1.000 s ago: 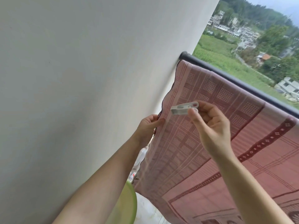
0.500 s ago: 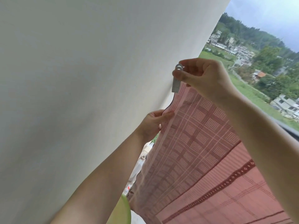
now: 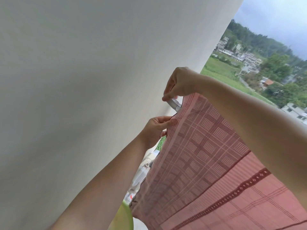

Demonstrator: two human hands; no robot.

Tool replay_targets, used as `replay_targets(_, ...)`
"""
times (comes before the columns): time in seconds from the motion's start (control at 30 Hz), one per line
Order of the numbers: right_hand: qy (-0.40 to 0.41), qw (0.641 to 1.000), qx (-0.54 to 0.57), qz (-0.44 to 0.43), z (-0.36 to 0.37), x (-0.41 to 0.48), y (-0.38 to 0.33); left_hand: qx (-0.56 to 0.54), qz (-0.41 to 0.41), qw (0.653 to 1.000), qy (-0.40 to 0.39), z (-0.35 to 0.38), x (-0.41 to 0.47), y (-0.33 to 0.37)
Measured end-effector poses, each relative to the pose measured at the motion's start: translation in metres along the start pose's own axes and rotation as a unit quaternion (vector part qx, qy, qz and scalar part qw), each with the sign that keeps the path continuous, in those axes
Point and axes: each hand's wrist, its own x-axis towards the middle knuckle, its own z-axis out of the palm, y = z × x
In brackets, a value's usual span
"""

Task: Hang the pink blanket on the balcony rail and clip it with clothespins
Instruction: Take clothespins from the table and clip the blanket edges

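The pink blanket [image 3: 216,155], woven with darker checks and a dotted band, hangs over the balcony rail, which my right arm and the cloth hide. My left hand [image 3: 157,128] pinches the blanket's left edge just below the top corner, next to the wall. Above it, my right hand [image 3: 179,83] holds a white clothespin [image 3: 174,104] by its end. The clothespin's jaws point down and right at the blanket's top left corner. Whether they grip the cloth I cannot tell.
A white wall [image 3: 83,80] fills the left half and meets the blanket's edge. A green basin rim [image 3: 126,216] shows at the bottom, and white items [image 3: 142,171] lie below the gap. Fields, trees and houses [image 3: 249,60] lie far beyond the rail.
My right hand rose with the clothespin from the blanket's face up to the rail, then turned it onto the top left corner. My left hand kept its hold on the edge.
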Motion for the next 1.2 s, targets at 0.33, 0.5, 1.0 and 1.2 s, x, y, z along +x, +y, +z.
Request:
replay_targets(0.33,-0.107,0.984,-0.141,0.012,0.017,-0.003,-0.001,0.0,0.007,1.0,0.014,0.002,-0.004,0.004)
replay_targets(0.5,-0.099,0.987,-0.13,0.004,0.016,-0.008,0.007,0.019,0.004,1.0,0.024,0.005,-0.006,0.009)
replay_targets(1.0,0.412,0.898,-0.145,-0.056,0.047,-0.089,0.05,0.23,0.052,0.932,0.276,-0.01,-0.042,-0.025)
replay_targets(1.2,0.431,0.876,-0.215,0.009,0.106,-0.145,0.079,0.286,0.046,0.925,0.246,0.024,-0.065,-0.055)
